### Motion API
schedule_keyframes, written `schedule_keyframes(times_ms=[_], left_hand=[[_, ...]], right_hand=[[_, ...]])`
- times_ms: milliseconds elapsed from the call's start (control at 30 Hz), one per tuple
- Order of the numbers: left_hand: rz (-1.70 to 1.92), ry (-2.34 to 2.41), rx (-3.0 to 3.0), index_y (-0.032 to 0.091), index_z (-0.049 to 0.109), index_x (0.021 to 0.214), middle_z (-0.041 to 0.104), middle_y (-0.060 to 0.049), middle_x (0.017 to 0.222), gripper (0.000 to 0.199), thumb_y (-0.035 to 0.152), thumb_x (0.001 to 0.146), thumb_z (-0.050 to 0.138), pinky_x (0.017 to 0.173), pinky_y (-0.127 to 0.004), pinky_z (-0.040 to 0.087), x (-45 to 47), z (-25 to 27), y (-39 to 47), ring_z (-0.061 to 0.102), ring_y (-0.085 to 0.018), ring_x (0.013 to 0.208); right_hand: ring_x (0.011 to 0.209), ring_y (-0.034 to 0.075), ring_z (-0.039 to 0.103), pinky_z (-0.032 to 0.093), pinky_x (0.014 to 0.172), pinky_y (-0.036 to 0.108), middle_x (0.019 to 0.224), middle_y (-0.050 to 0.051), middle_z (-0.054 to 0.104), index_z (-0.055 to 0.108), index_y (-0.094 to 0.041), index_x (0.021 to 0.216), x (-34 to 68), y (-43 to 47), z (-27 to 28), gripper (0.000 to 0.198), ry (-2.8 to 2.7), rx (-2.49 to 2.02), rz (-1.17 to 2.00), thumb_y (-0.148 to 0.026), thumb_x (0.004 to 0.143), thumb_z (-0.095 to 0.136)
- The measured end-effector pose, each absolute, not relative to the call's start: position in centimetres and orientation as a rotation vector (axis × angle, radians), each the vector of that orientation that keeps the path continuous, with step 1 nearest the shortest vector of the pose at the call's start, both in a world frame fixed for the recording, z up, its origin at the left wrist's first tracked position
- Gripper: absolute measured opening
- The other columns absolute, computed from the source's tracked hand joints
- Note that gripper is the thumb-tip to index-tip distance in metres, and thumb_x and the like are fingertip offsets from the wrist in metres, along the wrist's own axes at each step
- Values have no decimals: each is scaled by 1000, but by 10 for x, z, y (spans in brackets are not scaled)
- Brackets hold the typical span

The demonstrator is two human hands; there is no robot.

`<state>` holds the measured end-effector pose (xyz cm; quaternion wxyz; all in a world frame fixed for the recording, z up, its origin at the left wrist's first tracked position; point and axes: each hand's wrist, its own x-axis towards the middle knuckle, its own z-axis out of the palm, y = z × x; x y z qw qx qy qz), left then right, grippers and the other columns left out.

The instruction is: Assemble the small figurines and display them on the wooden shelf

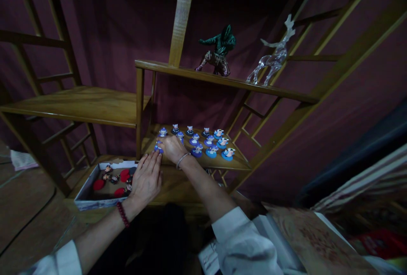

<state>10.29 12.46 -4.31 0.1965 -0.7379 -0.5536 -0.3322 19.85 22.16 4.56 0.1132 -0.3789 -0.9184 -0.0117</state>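
Note:
Small figurines on round bases stand in rows on a low wooden shelf [203, 163]. My right hand [172, 148] reaches over the shelf's left end, its fingers closed on a purple figurine [158, 147] at the front left corner. Close below it, my left hand [146, 179] lies with fingers stretched out, the tips by that figurine's base. Another purple figurine [163, 132] stands just behind. Rightward are more purple ones [195, 139], dark-based ones [190, 130] at the back, and blue-based ones [227, 153] at the right end. My right hand partly hides the left rows.
An open cardboard box [85, 188] with red-based figurines sits lower left, partly behind my left hand. Above, an upper shelf [178, 70] carries a dark green figure [219, 48] and a clear deer statuette [271, 61]. A wooden post [139, 114] rises left of my hands.

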Motion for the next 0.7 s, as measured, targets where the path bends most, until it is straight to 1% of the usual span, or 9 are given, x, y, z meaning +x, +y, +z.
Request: schedule_keyframes(times_ms=[233, 400, 567, 700], left_hand=[[-891, -1570, -2055, 5, 45, 124, 45, -17, 130, 47, 19, 80, 38, 102, -45, 28, 104, -39, 123, 38, -26, 122], [-917, -1551, -2038, 8, 43, 126, 47, -17, 129, 49, 18, 79, 38, 100, -47, 31, 104, -38, 121, 41, -27, 120], [-950, -1555, -2034, 8, 41, 128, 46, -17, 130, 50, 18, 78, 39, 99, -48, 31, 104, -38, 121, 40, -28, 120], [-956, -1552, -2051, 7, 41, 127, 44, -17, 131, 50, 16, 78, 40, 100, -47, 31, 103, -40, 121, 39, -27, 122]], right_hand=[[97, 16, 59, 42, 81, 23, 100, 8, 66, 60, -19, 103, 199, 218, 46, 27, -2696, -1097, -71, -25, 88, 39], [100, 16, 58, 41, 83, 22, 106, 9, 64, 58, -18, 109, 200, 218, 47, 28, -2689, -1105, -4, -25, 88, 39], [105, 17, 55, 40, 87, 24, 112, 12, 61, 54, -14, 115, 202, 213, 54, 33, -2691, -1048, 15, -24, 85, 45], [103, 17, 56, 40, 88, 24, 111, 12, 61, 53, -14, 117, 205, 209, 63, 36, -2696, -1075, 21, -24, 83, 51]])
